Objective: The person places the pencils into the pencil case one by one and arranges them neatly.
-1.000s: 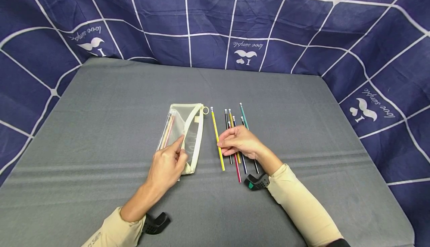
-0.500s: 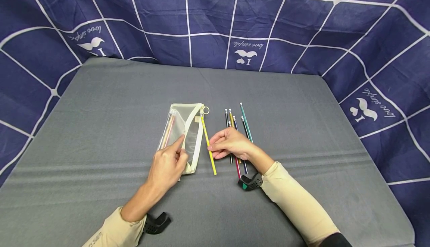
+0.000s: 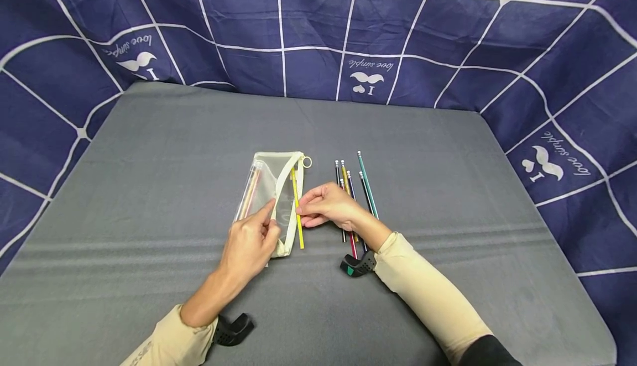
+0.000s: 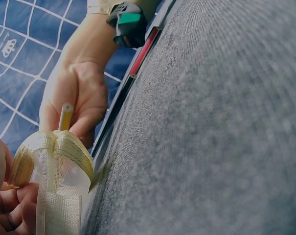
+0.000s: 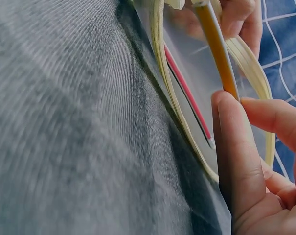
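Observation:
My right hand point(image 3: 327, 205) pinches a yellow pencil point(image 3: 297, 200) between thumb and fingertips, its far part over the opening of a see-through mesh pencil pouch point(image 3: 266, 158). The zipper edges stand apart, cream-coloured, with a pull ring point(image 3: 307, 162) at the far corner. My left hand point(image 3: 249, 244) holds the pouch's left zipper edge, index finger stretched along it; the left wrist view shows the fingers around that edge point(image 4: 24, 164). Inside the pouch lie several pencils point(image 3: 250, 189). In the right wrist view, a red pencil point(image 5: 189, 93) shows within the opening, beneath the yellow pencil point(image 5: 217, 46).
Several pencils, among them a teal pencil point(image 3: 365, 178), lie on the grey cloth surface point(image 3: 423, 189) to the right of the pouch, partly hidden under my right hand and wrist. A blue curtain with white lines point(image 3: 318, 29) hangs along the back and sides.
My right hand has carried the yellow pencil leftward, from beside the other pencils to the pouch's opening. The left hand has stayed in place on the pouch.

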Motion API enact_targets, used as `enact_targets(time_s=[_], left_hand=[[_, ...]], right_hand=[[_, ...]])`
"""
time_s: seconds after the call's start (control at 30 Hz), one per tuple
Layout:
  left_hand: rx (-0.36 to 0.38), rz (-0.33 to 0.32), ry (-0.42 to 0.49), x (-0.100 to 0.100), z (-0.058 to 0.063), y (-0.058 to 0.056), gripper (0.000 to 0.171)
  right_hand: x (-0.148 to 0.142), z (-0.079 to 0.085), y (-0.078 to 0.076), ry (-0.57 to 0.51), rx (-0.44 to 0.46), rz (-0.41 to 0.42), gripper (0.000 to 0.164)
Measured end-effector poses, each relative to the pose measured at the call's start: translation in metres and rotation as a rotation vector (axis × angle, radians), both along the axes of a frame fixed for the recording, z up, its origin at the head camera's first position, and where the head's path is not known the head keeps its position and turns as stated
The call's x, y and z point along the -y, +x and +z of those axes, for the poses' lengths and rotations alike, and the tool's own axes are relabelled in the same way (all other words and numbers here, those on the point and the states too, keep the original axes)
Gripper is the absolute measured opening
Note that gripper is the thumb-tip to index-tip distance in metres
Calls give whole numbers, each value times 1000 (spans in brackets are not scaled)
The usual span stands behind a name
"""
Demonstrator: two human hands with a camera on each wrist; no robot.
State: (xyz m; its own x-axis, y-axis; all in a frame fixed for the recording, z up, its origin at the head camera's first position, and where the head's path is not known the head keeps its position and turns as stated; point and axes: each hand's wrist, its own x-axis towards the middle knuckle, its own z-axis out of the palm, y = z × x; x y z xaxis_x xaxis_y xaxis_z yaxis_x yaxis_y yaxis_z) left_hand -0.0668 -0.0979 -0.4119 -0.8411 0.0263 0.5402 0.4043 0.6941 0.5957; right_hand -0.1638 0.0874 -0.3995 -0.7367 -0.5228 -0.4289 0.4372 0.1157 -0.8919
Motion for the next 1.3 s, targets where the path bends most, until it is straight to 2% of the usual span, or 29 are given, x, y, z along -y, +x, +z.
enact_targets(time_s=[0.33, 0.63, 1.3], left_hand=[[3, -2, 0, 0, -1, -2, 43], [2, -10, 4, 0, -1, -2, 43], [-11, -14, 9, 0, -2, -2, 42]], right_hand=[[16, -3, -1, -19, -30, -51, 12], [24, 0, 4, -121, -58, -129, 21], [18, 9, 12, -123, -89, -111, 27]])
